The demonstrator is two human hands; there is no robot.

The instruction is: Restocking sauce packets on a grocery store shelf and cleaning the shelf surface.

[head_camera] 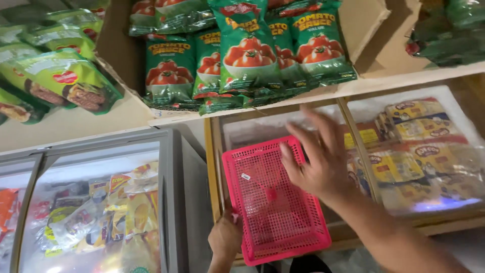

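My left hand (225, 236) grips the near left edge of a pink plastic mesh basket (268, 212), holding it tilted over a chest freezer. My right hand (319, 156) is spread open with fingers apart, hovering just above the basket's far right corner and over the freezer's glass lid (252, 126); whether it touches either I cannot tell. Above, several green tomato sauce pouches (247, 50) lie in a cardboard box (366, 23) on a shelf.
Yellow frozen food packs (419, 146) show under the right freezer's glass. A second freezer (101, 202) at lower left holds mixed frozen packets. Green snack bags (60, 76) lie on the upper left shelf, dark green packs (449, 35) at top right.
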